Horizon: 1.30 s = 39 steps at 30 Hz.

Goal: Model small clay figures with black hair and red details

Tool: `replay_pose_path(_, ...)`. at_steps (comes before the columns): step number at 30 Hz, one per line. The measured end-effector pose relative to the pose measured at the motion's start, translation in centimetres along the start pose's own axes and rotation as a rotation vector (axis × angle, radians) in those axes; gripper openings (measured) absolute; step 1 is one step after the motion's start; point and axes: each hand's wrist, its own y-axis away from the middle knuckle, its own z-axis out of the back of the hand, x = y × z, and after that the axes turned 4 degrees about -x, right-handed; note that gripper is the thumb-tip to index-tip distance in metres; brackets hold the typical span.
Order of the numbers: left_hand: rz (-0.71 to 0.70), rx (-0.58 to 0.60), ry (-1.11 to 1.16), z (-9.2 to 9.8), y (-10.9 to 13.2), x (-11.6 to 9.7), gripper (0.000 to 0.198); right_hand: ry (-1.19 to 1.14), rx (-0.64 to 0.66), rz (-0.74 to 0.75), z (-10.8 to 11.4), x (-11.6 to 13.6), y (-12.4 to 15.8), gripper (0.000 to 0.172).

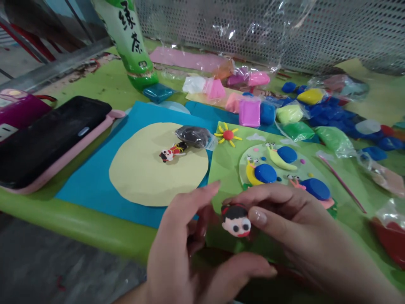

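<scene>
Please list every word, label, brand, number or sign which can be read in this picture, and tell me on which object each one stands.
"绿茶": large dark characters on the green bottle.
Small badge below those characters: too small to read.
Pale marks on the purple object at the left edge: too blurred to tell if they are text.
I can read no other text or number.

The little head (234, 224) looks like smooth clay. The round sheet (142, 181) is dull paper. The bottle (130, 48) is shiny, smooth plastic.
</scene>
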Motion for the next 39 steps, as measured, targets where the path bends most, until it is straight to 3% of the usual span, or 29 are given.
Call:
replay_pose_path(3,-0.150,0.091,-0.112,0.7,-0.5,0.4,0.042,0.002,0.023,0.016,-0.1,0.2,0.1,0.005)
replay_pose_path(6,-0.237,0.066,-0.258,1.1,-0.6,0.6,0.034,0.102,-0.023,0.109,-0.1,0.2,0.5,0.011)
replay_pose_path(10,-0.269,-0.023,-0.287,1.2,-0.2,0.7,0.028,0.467,-0.140,0.344,0.0,0.2,1.0,0.019)
replay_pose_path(14,-0.263,-0.040,-0.256,1.2,0.1,1.0,0.024,0.759,-0.045,0.439,0.1,0.3,1.3,0.027)
replay_pose_path(19,-0.236,-0.050,-0.224,1.1,0.3,1.1,0.028,0.755,0.096,0.464,0.3,0.6,1.4,0.027)
replay_pose_path(26,-0.224,-0.029,-0.206,0.8,0.2,0.8,0.028,0.779,0.097,0.385,0.0,0.9,1.3,0.025)
replay_pose_path(39,-0.282,0.003,-0.231,1.1,0.2,0.9,0.025,0.767,0.094,0.404,0.2,0.5,1.1,0.024)
